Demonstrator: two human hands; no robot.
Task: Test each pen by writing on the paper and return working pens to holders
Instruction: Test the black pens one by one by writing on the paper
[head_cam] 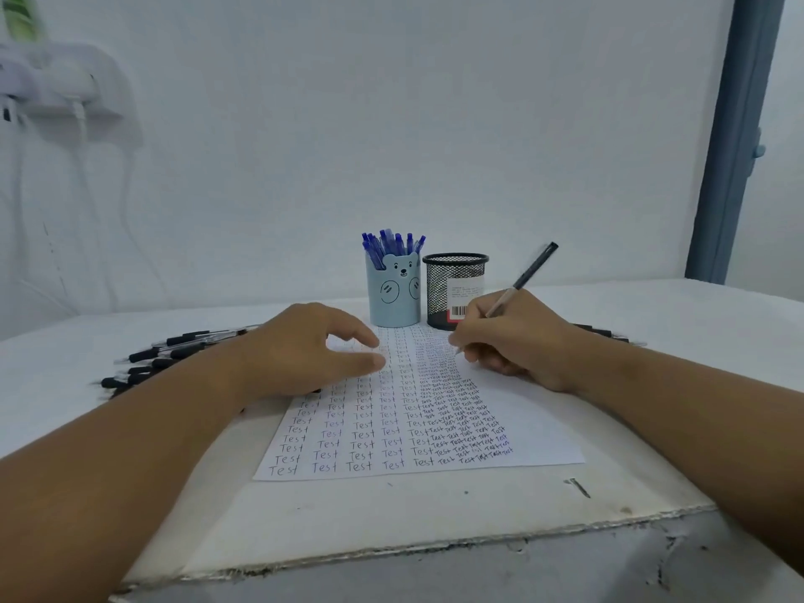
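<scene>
Room: a pale wall (391,124) stands behind your worktop, with a blue-grey door frame (731,137) at the far right and a blurred white fixture (56,84) with hanging cords at the upper left.
Worktop: a white worktop (391,524) with a chipped, worn near edge and a few dark marks near the right front corner.
Paper: one sheet of paper (535,441) lies flat in the middle of the worktop, filled with columns of the word "Test", wide-spaced on the left and crowded on the right.
Blue holder: a light blue holder (393,298) with a bear face stands upright just beyond the paper's far edge; it is packed with blue pens (391,245), their tops sticking up above the rim.
Mesh holder: a black mesh holder (454,291) with a barcode label stands just beside the blue one, on its right; you can see no pens rising above its rim.
Loose pens, left: a spread of black pens (169,354) lies on the worktop left of the paper, partly behind your left forearm.
Loose pens, right: a few more dark pens (604,332) lie beyond your right wrist, mostly hidden.
Left hand: your left hand (304,354) rests on the paper's upper left, fingers loosely spread, its grip empty.
Right hand: your right hand (513,341) has its grip pinched round a black pen (528,272), the tip down at the paper's upper right, the capped end tilted up and to the right.
</scene>
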